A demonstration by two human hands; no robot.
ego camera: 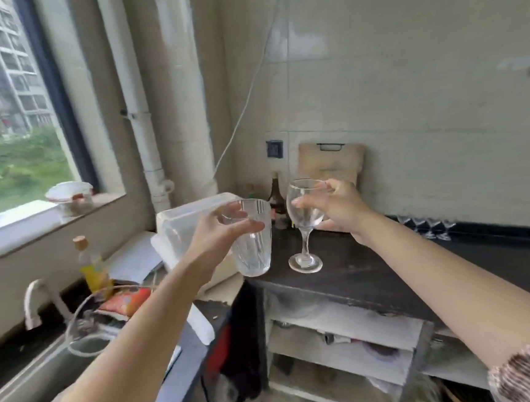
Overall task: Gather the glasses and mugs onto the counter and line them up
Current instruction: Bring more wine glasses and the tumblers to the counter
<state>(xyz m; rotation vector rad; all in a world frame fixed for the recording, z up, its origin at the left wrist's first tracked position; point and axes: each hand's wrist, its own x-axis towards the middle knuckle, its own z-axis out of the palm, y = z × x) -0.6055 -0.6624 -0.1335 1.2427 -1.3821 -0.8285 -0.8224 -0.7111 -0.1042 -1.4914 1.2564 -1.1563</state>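
My left hand [218, 237] grips a ribbed clear tumbler [253, 250] by its upper part, and the tumbler's base hangs at the left edge of the dark counter [375, 265]. My right hand [334, 207] holds the bowl of a clear wine glass [304, 226] whose foot rests on the counter close to the tumbler. Several small stemmed glasses [429, 226] stand in a row at the back of the counter, to the right of my right forearm. A large clear glass [88, 325] lies blurred near the sink at the lower left.
A clear plastic box [191, 220] stands left of the counter behind the tumbler. A dark bottle [276, 196] and a wooden cutting board [331, 163] lean at the back wall. A yellow bottle [93, 267] and white tap [37, 301] sit by the sink. Open shelves lie under the counter.
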